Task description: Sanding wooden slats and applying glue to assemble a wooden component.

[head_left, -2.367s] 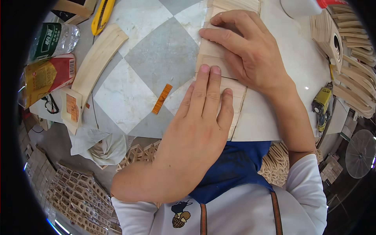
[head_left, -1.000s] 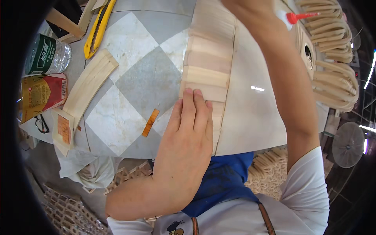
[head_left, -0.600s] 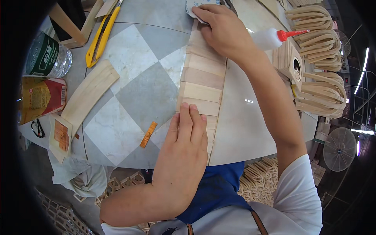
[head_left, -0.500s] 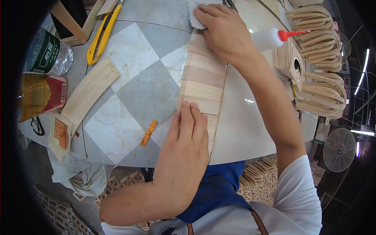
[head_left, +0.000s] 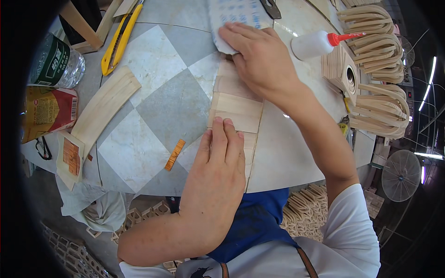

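A long strip of pale wooden slats (head_left: 237, 104), set edge to edge, runs away from me across the table. My left hand (head_left: 211, 185) lies flat on its near end, fingers stretched out and holding nothing. At the far end my right hand (head_left: 266, 62) grips a sheet of sandpaper (head_left: 232, 16), its white back with blue print facing up. The sheet covers the strip's far end; its rough face is hidden. A small orange-brown wood strip (head_left: 174, 154) lies left of my left hand.
A white glue bottle (head_left: 310, 45) with a red nozzle lies at right, near stacked wooden plates (head_left: 337, 69) and bent wood loops (head_left: 380, 111). At left are a yellow utility knife (head_left: 121, 44), a curved wood piece (head_left: 109, 102), a plastic bottle (head_left: 58, 62) and a can (head_left: 48, 113).
My right hand has drawn the sandpaper nearer and slightly left along the strip, showing more of the sheet. The strip has shifted slightly left; my left hand stays nearly in place.
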A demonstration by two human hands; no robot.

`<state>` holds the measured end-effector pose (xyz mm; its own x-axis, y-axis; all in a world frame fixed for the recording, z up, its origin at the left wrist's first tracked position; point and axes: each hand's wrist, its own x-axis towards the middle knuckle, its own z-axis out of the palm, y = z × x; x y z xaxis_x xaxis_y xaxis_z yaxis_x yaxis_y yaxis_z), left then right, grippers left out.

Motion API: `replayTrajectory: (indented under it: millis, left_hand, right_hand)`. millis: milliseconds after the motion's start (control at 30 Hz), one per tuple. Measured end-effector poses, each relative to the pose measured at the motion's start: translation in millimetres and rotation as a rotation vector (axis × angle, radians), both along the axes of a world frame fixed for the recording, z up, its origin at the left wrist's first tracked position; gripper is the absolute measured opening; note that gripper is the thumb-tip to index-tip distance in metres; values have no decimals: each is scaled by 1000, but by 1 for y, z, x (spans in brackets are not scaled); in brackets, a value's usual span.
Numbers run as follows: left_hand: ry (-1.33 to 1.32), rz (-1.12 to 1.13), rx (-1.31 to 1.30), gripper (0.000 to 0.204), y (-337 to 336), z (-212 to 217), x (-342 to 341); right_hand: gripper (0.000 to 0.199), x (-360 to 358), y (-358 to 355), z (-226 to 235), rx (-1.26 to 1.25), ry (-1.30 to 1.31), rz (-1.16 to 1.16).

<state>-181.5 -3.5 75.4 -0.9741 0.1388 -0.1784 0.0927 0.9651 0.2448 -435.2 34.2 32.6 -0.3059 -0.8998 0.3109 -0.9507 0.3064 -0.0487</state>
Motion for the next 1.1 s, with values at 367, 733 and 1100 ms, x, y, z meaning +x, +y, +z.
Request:
replayTrajectory:
  millis: [367, 733, 1100]
  left_hand:
    - [-1, 8, -21, 55, 2, 0, -1]
    - [-11, 47, -13, 55, 2, -3, 2]
    - [4, 57, 4, 56, 8, -1, 0]
  right_hand:
    - [38, -31, -22, -15, 7, -31, -144]
    - [45, 22, 10, 48, 21, -343, 101]
    - [43, 62, 58, 4, -36, -403, 373]
